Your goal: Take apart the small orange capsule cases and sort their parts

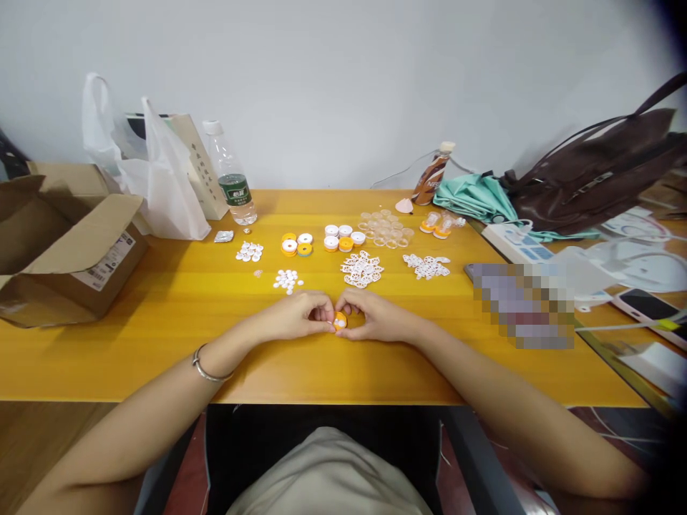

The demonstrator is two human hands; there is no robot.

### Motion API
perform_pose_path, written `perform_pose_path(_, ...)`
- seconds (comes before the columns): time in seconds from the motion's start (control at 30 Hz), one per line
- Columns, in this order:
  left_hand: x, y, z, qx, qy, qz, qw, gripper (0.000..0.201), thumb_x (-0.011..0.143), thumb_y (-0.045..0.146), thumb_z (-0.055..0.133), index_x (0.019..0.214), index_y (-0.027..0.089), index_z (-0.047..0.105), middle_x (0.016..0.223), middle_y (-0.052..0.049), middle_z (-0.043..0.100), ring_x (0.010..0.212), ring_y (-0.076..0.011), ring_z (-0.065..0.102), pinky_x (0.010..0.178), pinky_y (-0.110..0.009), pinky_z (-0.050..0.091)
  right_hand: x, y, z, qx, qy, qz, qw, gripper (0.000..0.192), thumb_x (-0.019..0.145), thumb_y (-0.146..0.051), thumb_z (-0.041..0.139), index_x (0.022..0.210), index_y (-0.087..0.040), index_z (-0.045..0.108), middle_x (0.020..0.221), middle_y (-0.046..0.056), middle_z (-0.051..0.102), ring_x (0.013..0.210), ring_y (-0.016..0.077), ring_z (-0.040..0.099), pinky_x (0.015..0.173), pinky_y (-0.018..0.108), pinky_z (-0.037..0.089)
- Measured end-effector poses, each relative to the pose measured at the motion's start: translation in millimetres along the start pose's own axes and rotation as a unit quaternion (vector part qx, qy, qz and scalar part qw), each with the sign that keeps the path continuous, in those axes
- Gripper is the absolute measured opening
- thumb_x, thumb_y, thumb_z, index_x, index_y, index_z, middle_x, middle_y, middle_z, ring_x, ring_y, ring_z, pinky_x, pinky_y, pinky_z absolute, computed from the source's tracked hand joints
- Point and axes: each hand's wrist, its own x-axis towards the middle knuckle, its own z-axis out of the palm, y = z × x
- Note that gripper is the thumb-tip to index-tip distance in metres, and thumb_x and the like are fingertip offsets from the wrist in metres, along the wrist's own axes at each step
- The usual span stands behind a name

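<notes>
A small orange and white disc sits at the centre of the view, just above the desk, pinched from both sides. The left hand closes on it from 9 o'clock, its fingers curled shut around the disc; a metal bangle circles that wrist. The right hand meets it from 3 o'clock, fingers likewise closed on the disc. At 12 o'clock lie flat white rings, with a second heap at 1 o'clock and white buttons at 11 o'clock. Beyond these stand orange and white spools and clear round caps. Farther at 11 o'clock are a water bottle, a white plastic bag and an open cardboard box. At 2 o'clock rest a brown bag and a phone.
</notes>
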Motion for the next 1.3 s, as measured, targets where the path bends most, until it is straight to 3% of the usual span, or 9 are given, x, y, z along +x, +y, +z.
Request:
perform_pose_path(0.1, 0, -1, -8.3, 0.011, 0.023, 0.009, 1.000, 0.014, 0.077, 0.028, 0.058, 0.080, 0.014, 0.058, 0.071, 0.000, 0.059, 0.062, -0.0095, 0.052, 0.059, -0.020, 0.042, 0, 2, 0, 0.003, 0.000, 0.004, 1.000, 0.023, 0.070, -0.029, 0.066, 0.087, -0.017, 0.054, 0.079, 0.000, 0.053, 0.072, 0.0117, 0.047, 0.068, 0.024, 0.040)
perform_pose_path(0.17, -1, -3, -18.1, 0.067, 0.073, 0.012, 0.995, 0.011, 0.076, 0.025, 0.058, 0.079, 0.015, 0.059, 0.073, -0.001, 0.061, 0.065, -0.0107, 0.055, 0.063, -0.021, 0.043, 0, 2, 1, 0.002, 0.001, 0.006, 1.000, 0.022, 0.071, -0.028, 0.065, 0.087, -0.017, 0.055, 0.079, 0.000, 0.052, 0.072, 0.0116, 0.047, 0.067, 0.024, 0.039)
perform_pose_path(0.27, -2, -11, -33.4, 0.177, 0.162, -0.013, 0.971, 0.008, 0.076, 0.021, 0.054, 0.080, 0.015, 0.059, 0.078, -0.003, 0.063, 0.070, -0.0131, 0.057, 0.067, -0.024, 0.043, 0, 0, 0, 0.004, 0.001, 0.013, 1.000, 0.022, 0.071, -0.029, 0.065, 0.087, -0.017, 0.055, 0.078, 0.000, 0.052, 0.072, 0.0114, 0.047, 0.067, 0.024, 0.039)
perform_pose_path(0.33, -3, -17, -40.3, 0.226, 0.186, -0.030, 0.956, 0.010, 0.076, 0.020, 0.053, 0.081, 0.015, 0.059, 0.079, -0.004, 0.063, 0.071, -0.0143, 0.057, 0.066, -0.024, 0.043, 0, -1, -1, 0.005, -0.001, 0.018, 1.000, 0.022, 0.071, -0.030, 0.064, 0.086, -0.017, 0.055, 0.078, 0.000, 0.052, 0.071, 0.0113, 0.047, 0.067, 0.024, 0.039)
perform_pose_path(0.63, -3, -28, -42.7, 0.317, 0.170, -0.042, 0.932, 0.015, 0.079, 0.023, 0.052, 0.088, 0.015, 0.062, 0.081, -0.006, 0.062, 0.073, -0.0171, 0.057, 0.066, -0.027, 0.043, 0, -2, -2, 0.001, -0.004, 0.019, 1.000, 0.024, 0.071, -0.031, 0.065, 0.087, -0.017, 0.054, 0.078, 0.000, 0.052, 0.071, 0.0117, 0.047, 0.066, 0.024, 0.040)
perform_pose_path(0.77, -3, -15, -35.8, 0.305, 0.176, 0.040, 0.935, 0.019, 0.084, 0.027, 0.050, 0.095, 0.016, 0.061, 0.089, -0.008, 0.061, 0.085, -0.0193, 0.056, 0.077, -0.031, 0.043, 1, 1, 0, 0.001, -0.006, 0.012, 1.000, 0.025, 0.071, -0.032, 0.065, 0.087, -0.017, 0.054, 0.077, 0.000, 0.050, 0.071, 0.0115, 0.046, 0.066, 0.024, 0.039)
perform_pose_path(0.93, -2, 6, -11.9, 0.233, 0.074, 0.159, 0.957, 0.023, 0.088, 0.033, 0.047, 0.099, 0.018, 0.061, 0.094, -0.006, 0.060, 0.088, -0.0161, 0.054, 0.080, -0.029, 0.041, 2, 6, 1, 0.018, -0.004, -0.002, 1.000, 0.025, 0.071, -0.034, 0.067, 0.081, -0.016, 0.051, 0.076, 0.000, 0.050, 0.069, 0.0108, 0.044, 0.064, 0.023, 0.037)
perform_pose_path(1.03, -1, 7, -0.2, 0.231, 0.041, 0.161, 0.959, 0.021, 0.089, 0.031, 0.047, 0.096, 0.019, 0.063, 0.096, -0.006, 0.061, 0.089, -0.0163, 0.054, 0.082, -0.030, 0.040, 3, 8, 1, 0.030, -0.009, -0.002, 1.000, 0.028, 0.071, -0.037, 0.068, 0.078, -0.017, 0.051, 0.076, 0.000, 0.051, 0.068, 0.0108, 0.044, 0.064, 0.023, 0.037)
perform_pose_path(1.3, 3, 2, 6.3, 0.282, 0.047, 0.172, 0.943, 0.023, 0.091, 0.028, 0.042, 0.095, 0.018, 0.063, 0.093, -0.006, 0.061, 0.086, -0.0167, 0.053, 0.079, -0.030, 0.038, 4, 10, 2, 0.054, -0.008, 0.013, 0.998, 0.032, 0.066, -0.039, 0.072, 0.077, -0.017, 0.053, 0.071, -0.002, 0.050, 0.068, 0.0110, 0.047, 0.063, 0.023, 0.037)
